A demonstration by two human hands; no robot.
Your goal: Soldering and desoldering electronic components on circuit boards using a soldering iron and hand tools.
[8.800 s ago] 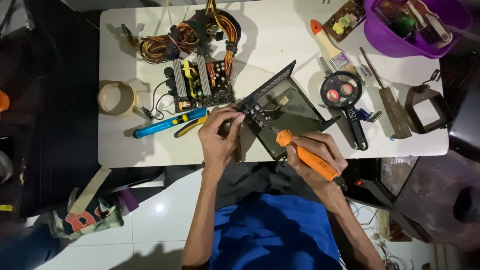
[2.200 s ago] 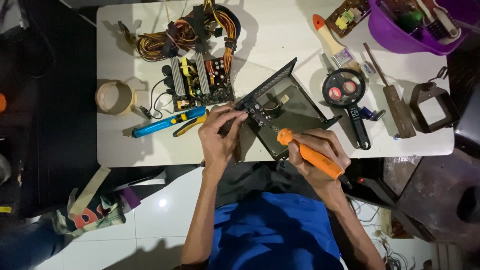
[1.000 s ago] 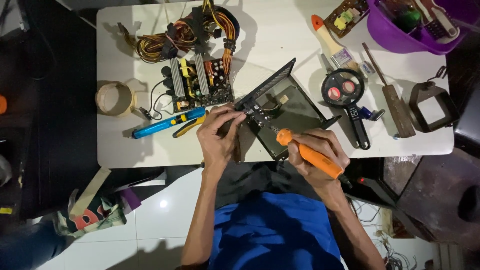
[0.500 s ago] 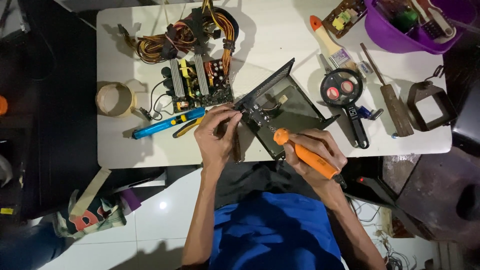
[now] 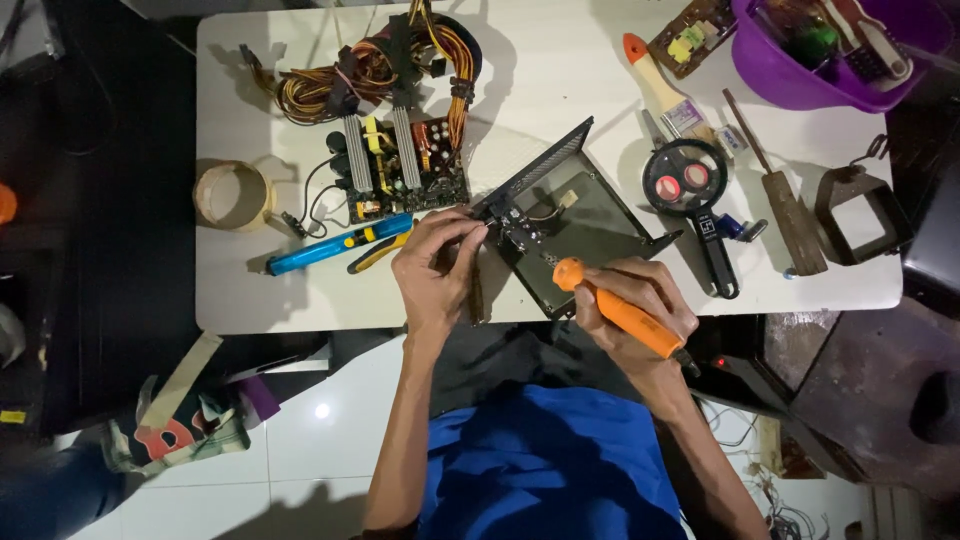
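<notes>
A dark metal case (image 5: 590,225) of a power unit lies open near the front edge of the white table (image 5: 560,90). My left hand (image 5: 435,270) pinches the case's left corner, fingertips on its rim. My right hand (image 5: 640,305) grips an orange-handled tool (image 5: 615,305), its tip pointing into the case by a small board and connector. Just behind the left hand lies a bare circuit board (image 5: 400,165) with a bundle of orange, yellow and black wires (image 5: 370,65).
A blue pen-like tool (image 5: 335,245) and yellow-handled pliers (image 5: 375,255) lie left of my hand. A tape roll (image 5: 232,195) sits far left. To the right are a magnifier (image 5: 690,185), paintbrush (image 5: 660,85), file (image 5: 785,200), purple bowl (image 5: 810,60) and square metal frame (image 5: 862,215).
Both hands stay on the case and the orange tool. Only small shifts of the tool and fingers show; nothing was picked up or let go.
</notes>
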